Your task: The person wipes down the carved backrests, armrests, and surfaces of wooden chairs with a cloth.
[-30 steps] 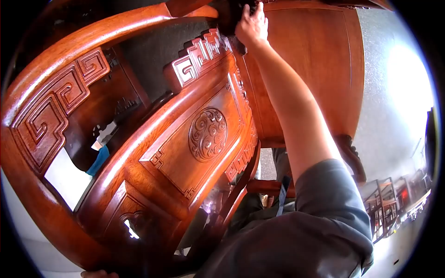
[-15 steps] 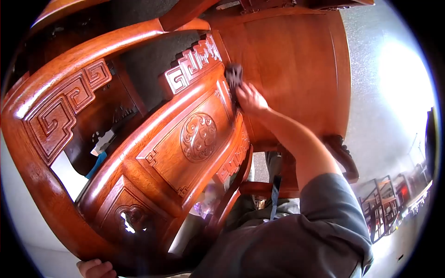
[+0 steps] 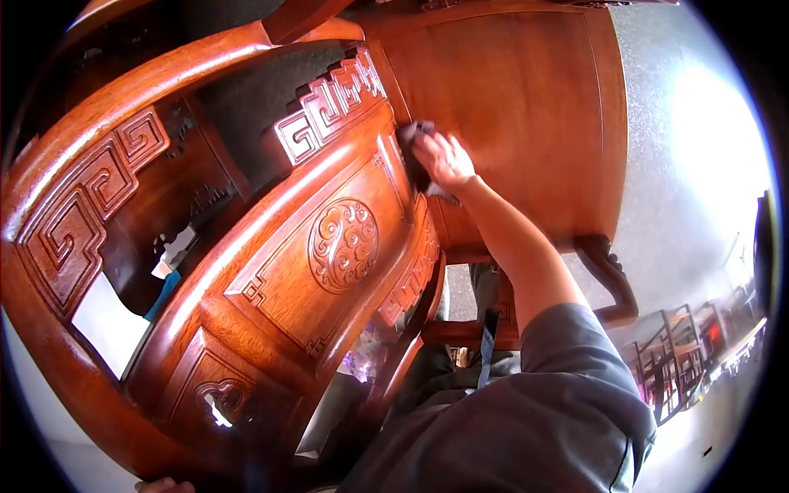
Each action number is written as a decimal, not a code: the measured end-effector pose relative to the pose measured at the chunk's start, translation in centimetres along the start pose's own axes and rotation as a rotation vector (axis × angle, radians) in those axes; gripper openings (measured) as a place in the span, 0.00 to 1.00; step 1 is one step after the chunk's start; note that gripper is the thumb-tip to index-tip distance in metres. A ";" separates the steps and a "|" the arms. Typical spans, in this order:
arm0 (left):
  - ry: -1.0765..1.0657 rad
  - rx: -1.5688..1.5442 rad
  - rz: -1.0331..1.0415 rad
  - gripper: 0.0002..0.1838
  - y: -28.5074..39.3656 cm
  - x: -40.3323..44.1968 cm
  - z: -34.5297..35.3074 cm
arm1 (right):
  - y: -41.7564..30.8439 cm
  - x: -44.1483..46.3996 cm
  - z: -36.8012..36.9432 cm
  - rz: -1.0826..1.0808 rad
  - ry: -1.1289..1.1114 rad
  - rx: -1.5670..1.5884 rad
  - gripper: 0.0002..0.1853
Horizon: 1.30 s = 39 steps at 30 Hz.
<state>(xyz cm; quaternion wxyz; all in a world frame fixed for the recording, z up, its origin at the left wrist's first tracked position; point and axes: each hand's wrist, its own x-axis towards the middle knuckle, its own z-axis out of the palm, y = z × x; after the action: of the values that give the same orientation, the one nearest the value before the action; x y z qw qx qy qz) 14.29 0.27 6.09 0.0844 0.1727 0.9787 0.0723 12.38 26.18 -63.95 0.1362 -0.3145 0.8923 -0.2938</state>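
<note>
A carved, glossy reddish-brown wooden armchair [image 3: 271, 283] fills the left and middle of the view. Its backrest has a round carved medallion [image 3: 343, 245], and its broad seat [image 3: 518, 123] lies at upper right. My right hand [image 3: 445, 163] presses a dark cloth [image 3: 417, 131] into the corner where the backrest meets the seat, fingers closed over it; part of the cloth is hidden under the palm. At the bottom left edge, my left hand [image 3: 164, 486] is curled against the chair's top rail, mostly cut off by the frame.
An armrest end [image 3: 604, 279] curves out at the seat's right side. More wooden chair frames [image 3: 674, 361] stand on the grey floor [image 3: 657, 189] at far right. Something blue [image 3: 163, 296] shows behind the backrest at left.
My right hand and the cloth have shifted slightly along the backrest's base, the palm now flatter over the cloth. The view has tilted, so less of my left hand shows.
</note>
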 end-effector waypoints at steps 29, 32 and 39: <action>-0.028 -0.051 0.017 0.23 -0.6 -0.4 -0.5 | -0.3 22.3 -6.1 0.433 0.155 0.052 0.18; -0.023 -0.045 0.014 0.23 -0.5 -0.1 -0.4 | -0.8 17.8 -4.5 0.354 0.117 0.060 0.18; -0.016 -0.044 0.006 0.24 -0.1 0.4 -0.2 | -5.8 0.6 -2.7 0.375 -0.056 0.203 0.16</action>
<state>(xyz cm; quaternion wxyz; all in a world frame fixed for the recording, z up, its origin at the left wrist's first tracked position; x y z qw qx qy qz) 13.81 0.29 6.19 0.0958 0.1744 0.9756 0.0929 13.54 23.28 -58.28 0.2439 -0.1358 0.8969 -0.3429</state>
